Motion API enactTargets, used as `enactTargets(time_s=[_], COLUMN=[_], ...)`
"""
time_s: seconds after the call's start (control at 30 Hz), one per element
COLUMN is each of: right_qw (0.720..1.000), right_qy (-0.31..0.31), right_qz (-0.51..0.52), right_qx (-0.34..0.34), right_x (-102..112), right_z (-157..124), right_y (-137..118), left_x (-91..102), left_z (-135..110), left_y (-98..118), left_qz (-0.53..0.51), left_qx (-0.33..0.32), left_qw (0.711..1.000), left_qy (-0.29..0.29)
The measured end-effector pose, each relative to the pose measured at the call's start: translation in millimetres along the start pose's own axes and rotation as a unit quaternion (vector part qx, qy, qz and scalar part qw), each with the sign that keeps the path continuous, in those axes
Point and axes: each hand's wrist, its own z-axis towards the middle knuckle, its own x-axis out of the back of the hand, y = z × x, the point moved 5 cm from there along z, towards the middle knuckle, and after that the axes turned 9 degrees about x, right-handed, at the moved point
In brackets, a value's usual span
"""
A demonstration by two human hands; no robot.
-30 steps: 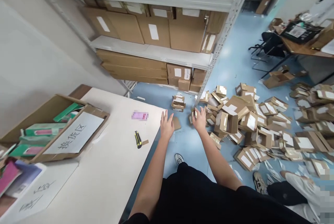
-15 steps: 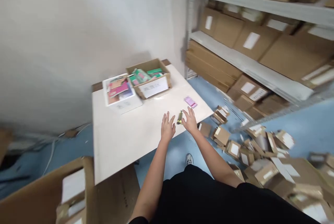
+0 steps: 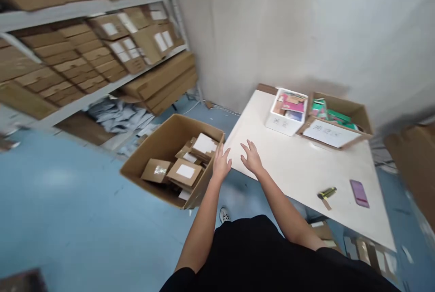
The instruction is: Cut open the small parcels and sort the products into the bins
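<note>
My left hand [image 3: 221, 163] is open and holds nothing, with its fingers by the right rim of a large cardboard box [image 3: 142, 165]. Whether it touches that rim I cannot tell. Inside the box lie several small labelled cartons [image 3: 185, 172]. Over the near left part of the white table [image 3: 272, 156] my right hand [image 3: 251, 158] is also empty, fingers apart. Farther right on the tabletop rest a yellow-and-black utility knife [image 3: 326, 193] and a purple phone [image 3: 359, 193], both away from my hands.
A white box [image 3: 286, 113] of colourful packets and an open carton [image 3: 335, 122] of green packs stand at the table's back. Shelves [image 3: 115, 81] full of cartons run along the left. Several small boxes [image 3: 367, 251] lie on the floor under the table's right end.
My view has swung left, bringing the large cardboard box close to my left hand. Both hands are now away from the utility knife, which lies on the table.
</note>
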Motion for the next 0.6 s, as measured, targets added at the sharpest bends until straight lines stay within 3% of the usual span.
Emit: enactTargets(time_s=[0.13, 0.27, 0.43, 0.6], right_qw=[0.995, 0.984, 0.972, 0.962], right_qy=[-0.061, -0.117, -0.182, -0.245], right_qz=[0.038, 0.05, 0.045, 0.021], right_qx=[0.076, 0.126, 0.145, 0.117], right_x=[-75.4, -135.8, -189.0, -227.5], right_z=[54.2, 93.1, 140.7, 197.9], right_y=[-70.6, -112.6, -123.7, -101.4], left_x=[49.4, 66.8, 53.2, 21.5], left_z=[-13.1, -30.3, -31.2, 20.1], left_y=[-109.7, -191.4, -243.3, -267.7], left_qz=[0.013, 0.013, -0.009, -0.04], left_qx=[0.116, 0.23, 0.296, 0.313], left_qw=[0.993, 0.972, 0.954, 0.949], left_qy=[0.033, 0.039, 0.036, 0.015])
